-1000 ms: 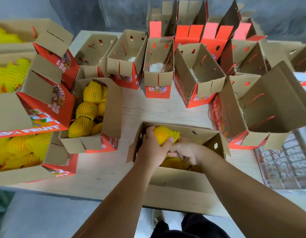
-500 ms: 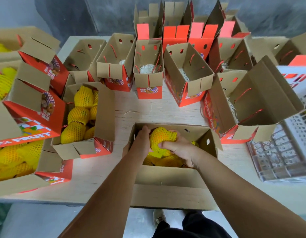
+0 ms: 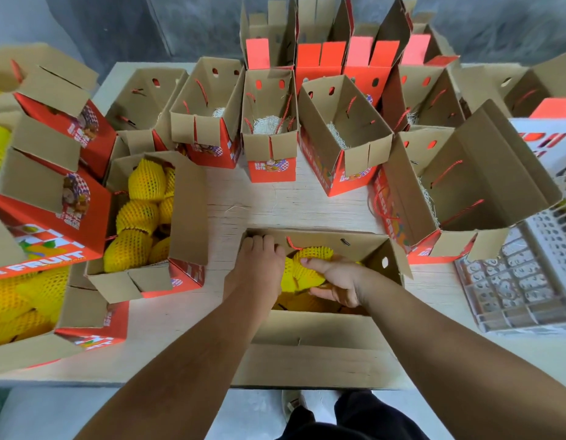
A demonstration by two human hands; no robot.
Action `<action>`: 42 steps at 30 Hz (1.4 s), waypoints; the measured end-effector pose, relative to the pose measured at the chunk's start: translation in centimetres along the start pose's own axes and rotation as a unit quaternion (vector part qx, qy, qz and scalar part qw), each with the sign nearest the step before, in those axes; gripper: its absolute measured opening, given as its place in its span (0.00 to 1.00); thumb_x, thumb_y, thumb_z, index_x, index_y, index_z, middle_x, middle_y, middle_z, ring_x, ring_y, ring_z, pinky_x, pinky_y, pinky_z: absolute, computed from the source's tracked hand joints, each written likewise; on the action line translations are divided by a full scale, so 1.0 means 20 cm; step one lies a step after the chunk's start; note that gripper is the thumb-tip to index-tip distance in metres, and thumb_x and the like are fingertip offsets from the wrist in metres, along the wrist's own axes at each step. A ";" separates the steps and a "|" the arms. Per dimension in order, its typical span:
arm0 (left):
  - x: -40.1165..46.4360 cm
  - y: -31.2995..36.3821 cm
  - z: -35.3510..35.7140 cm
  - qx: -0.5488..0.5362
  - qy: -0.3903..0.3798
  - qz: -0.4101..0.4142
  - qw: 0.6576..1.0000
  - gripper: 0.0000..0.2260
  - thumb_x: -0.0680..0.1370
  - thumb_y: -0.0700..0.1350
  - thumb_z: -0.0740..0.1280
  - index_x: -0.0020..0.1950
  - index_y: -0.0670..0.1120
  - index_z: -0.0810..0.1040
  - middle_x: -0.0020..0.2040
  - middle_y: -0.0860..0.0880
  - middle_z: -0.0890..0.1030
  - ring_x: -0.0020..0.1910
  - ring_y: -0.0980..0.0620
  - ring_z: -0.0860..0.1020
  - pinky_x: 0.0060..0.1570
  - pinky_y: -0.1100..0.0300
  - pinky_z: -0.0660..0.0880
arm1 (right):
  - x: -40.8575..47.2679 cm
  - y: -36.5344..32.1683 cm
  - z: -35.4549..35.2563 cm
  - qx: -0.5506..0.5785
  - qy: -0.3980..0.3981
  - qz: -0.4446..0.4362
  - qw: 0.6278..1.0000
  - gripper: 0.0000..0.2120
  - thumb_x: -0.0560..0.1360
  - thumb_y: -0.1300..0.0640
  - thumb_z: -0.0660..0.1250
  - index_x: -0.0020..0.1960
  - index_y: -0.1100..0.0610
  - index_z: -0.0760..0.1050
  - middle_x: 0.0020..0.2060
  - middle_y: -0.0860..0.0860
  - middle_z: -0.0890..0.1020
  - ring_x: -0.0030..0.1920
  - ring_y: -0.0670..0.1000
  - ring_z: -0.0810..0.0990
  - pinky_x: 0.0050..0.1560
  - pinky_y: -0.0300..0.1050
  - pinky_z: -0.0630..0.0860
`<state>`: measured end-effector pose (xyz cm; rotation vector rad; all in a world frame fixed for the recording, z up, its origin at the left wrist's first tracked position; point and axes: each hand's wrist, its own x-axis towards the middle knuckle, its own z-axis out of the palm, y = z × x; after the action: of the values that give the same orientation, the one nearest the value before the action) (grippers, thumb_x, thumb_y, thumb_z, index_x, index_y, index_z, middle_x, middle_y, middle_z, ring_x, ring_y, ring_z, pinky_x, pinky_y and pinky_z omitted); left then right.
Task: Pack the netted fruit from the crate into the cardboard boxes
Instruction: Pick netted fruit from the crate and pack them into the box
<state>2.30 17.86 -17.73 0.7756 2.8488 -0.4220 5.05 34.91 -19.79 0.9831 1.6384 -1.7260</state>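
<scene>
Two hands in a box by the table's front edge

The right hand grips a netted fruit; the left hand curls over the cardboard box rim.

My left hand covers part of the netted fruit; its fingertips vanish behind the box wall. Fruit beneath sits in shadow. At right the white crate is cut off, its contents unreadable.

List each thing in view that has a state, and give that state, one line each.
near box: open, partly filled
netted fruit: gripped, inside the near box
left hand: on the box's far wall
right hand: gripping the fruit
left box: open, full
white crate: contents unclear
</scene>
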 end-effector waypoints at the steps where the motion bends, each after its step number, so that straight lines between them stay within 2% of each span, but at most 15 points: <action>1: 0.00 0.00 0.01 -0.005 0.006 -0.006 1.000 0.22 0.73 0.45 0.72 0.65 0.44 0.72 0.62 0.42 0.72 0.62 0.42 0.71 0.62 0.50 0.65 | 0.00 0.01 0.00 -0.080 0.020 0.002 0.997 0.33 0.72 0.36 0.74 0.69 0.52 0.71 0.69 0.52 0.73 0.53 0.52 0.84 0.57 0.55 0.83; 4: -0.02 0.01 0.03 -0.002 0.023 -0.016 1.000 0.20 0.74 0.45 0.72 0.63 0.44 0.72 0.61 0.43 0.72 0.61 0.41 0.70 0.62 0.50 0.65 | -0.01 0.01 0.03 -0.223 0.073 -0.025 0.972 0.41 0.71 0.24 0.65 0.73 0.51 0.70 0.60 0.54 0.78 0.44 0.52 0.83 0.43 0.46 0.81; 7: -0.02 0.00 0.05 -0.013 0.056 -0.020 0.998 0.26 0.70 0.53 0.78 0.61 0.47 0.70 0.57 0.45 0.72 0.57 0.43 0.70 0.57 0.51 0.65 | -0.02 -0.02 0.03 -0.226 0.071 -0.033 0.971 0.42 0.75 0.31 0.67 0.78 0.55 0.61 0.60 0.56 0.78 0.38 0.52 0.82 0.30 0.41 0.78; 11: -0.04 -0.04 0.03 -0.064 0.131 -0.020 0.989 0.28 0.68 0.66 0.74 0.59 0.50 0.74 0.53 0.47 0.74 0.53 0.44 0.71 0.50 0.50 0.61 | -0.08 -0.01 -0.01 -0.223 0.093 -0.065 0.968 0.40 0.75 0.37 0.72 0.77 0.54 0.60 0.61 0.56 0.75 0.49 0.57 0.84 0.43 0.47 0.82; 14: -0.03 -0.08 0.01 -0.118 0.238 -0.013 0.964 0.17 0.72 0.55 0.73 0.58 0.50 0.78 0.51 0.48 0.76 0.49 0.45 0.74 0.47 0.52 0.61 | -0.14 0.02 -0.06 -0.280 0.101 -0.111 0.948 0.38 0.75 0.40 0.74 0.77 0.51 0.60 0.70 0.54 0.74 0.67 0.59 0.76 0.60 0.46 0.72; 17: -0.01 -0.15 -0.02 -0.207 0.282 -0.037 0.936 0.12 0.77 0.50 0.69 0.59 0.51 0.78 0.54 0.49 0.77 0.52 0.45 0.74 0.52 0.50 0.69 | -0.20 0.06 -0.08 -0.370 0.116 -0.150 0.910 0.29 0.76 0.45 0.71 0.71 0.48 0.61 0.68 0.54 0.73 0.66 0.59 0.76 0.65 0.51 0.73; 20: 0.09 -0.27 -0.05 -0.347 0.183 -0.087 0.916 0.16 0.82 0.57 0.59 0.63 0.50 0.78 0.59 0.48 0.79 0.59 0.45 0.74 0.60 0.46 0.72 | -0.23 0.09 -0.05 -0.426 0.109 -0.145 0.887 0.30 0.76 0.48 0.71 0.71 0.46 0.58 0.68 0.54 0.71 0.64 0.61 0.77 0.63 0.53 0.74; 23: 0.25 -0.34 -0.08 -0.414 -0.109 -0.154 0.891 0.34 0.83 0.68 0.47 0.74 0.46 0.74 0.71 0.41 0.76 0.69 0.40 0.74 0.71 0.45 0.69 | -0.23 0.09 -0.03 -0.435 0.108 -0.133 0.884 0.33 0.77 0.52 0.71 0.77 0.46 0.58 0.69 0.54 0.66 0.66 0.62 0.76 0.65 0.52 0.73; 26: 0.37 -0.36 -0.10 -0.455 -0.265 -0.199 0.827 0.39 0.80 0.73 0.53 0.79 0.45 0.68 0.79 0.43 0.68 0.75 0.41 0.68 0.70 0.49 0.66 | -0.22 0.08 -0.04 -0.412 0.130 -0.165 0.887 0.29 0.79 0.56 0.68 0.76 0.48 0.61 0.69 0.54 0.68 0.68 0.60 0.74 0.67 0.51 0.71; 29: 0.45 -0.37 -0.09 -0.475 -0.240 -0.135 0.836 0.27 0.79 0.63 0.68 0.73 0.49 0.75 0.70 0.48 0.78 0.66 0.49 0.77 0.63 0.56 0.72 | -0.24 0.11 -0.05 -0.403 0.144 -0.180 0.886 0.26 0.79 0.54 0.68 0.75 0.48 0.64 0.70 0.52 0.69 0.67 0.59 0.75 0.65 0.52 0.73; 32: 0.50 -0.35 -0.09 -0.626 -0.138 -0.152 0.752 0.22 0.79 0.56 0.72 0.69 0.47 0.75 0.52 0.49 0.87 0.50 0.54 0.86 0.45 0.63 0.78 | -0.25 0.11 -0.05 -0.414 0.183 -0.212 0.866 0.22 0.79 0.49 0.66 0.71 0.47 0.66 0.67 0.50 0.70 0.60 0.62 0.80 0.59 0.58 0.78; 35: 0.50 -0.34 -0.09 -0.531 -0.205 -0.159 0.807 0.33 0.81 0.67 0.59 0.78 0.46 0.68 0.73 0.44 0.74 0.73 0.43 0.73 0.66 0.51 0.72 | -0.27 0.11 -0.05 -0.400 0.216 -0.252 0.854 0.19 0.79 0.49 0.65 0.68 0.47 0.69 0.65 0.49 0.72 0.57 0.59 0.81 0.55 0.57 0.80; 37: 0.46 -0.35 -0.07 -0.492 -0.268 -0.176 0.810 0.39 0.77 0.75 0.56 0.80 0.50 0.67 0.78 0.46 0.69 0.74 0.43 0.70 0.65 0.51 0.69 | -0.28 0.11 -0.05 -0.388 0.232 -0.293 0.842 0.17 0.78 0.51 0.66 0.66 0.50 0.72 0.63 0.50 0.73 0.59 0.57 0.79 0.57 0.55 0.79; 40: 0.48 -0.37 -0.05 -0.610 -0.110 -0.180 0.764 0.29 0.81 0.67 0.63 0.75 0.49 0.73 0.72 0.51 0.74 0.67 0.48 0.75 0.61 0.55 0.70 | -0.27 0.12 -0.07 -0.346 0.253 -0.335 0.839 0.16 0.76 0.55 0.67 0.63 0.53 0.74 0.61 0.52 0.73 0.61 0.57 0.76 0.64 0.55 0.75; 42: 0.49 -0.36 -0.08 -0.698 0.051 -0.223 0.679 0.17 0.82 0.59 0.64 0.67 0.53 0.80 0.64 0.56 0.79 0.60 0.53 0.77 0.56 0.58 0.72 | -0.27 0.11 -0.07 -0.308 0.273 -0.361 0.837 0.17 0.75 0.58 0.67 0.64 0.53 0.72 0.61 0.51 0.72 0.62 0.56 0.74 0.66 0.54 0.74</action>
<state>-9.96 17.04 -16.80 -0.2436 2.3115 1.6175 10.12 35.59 -16.63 0.5703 2.9848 -1.1409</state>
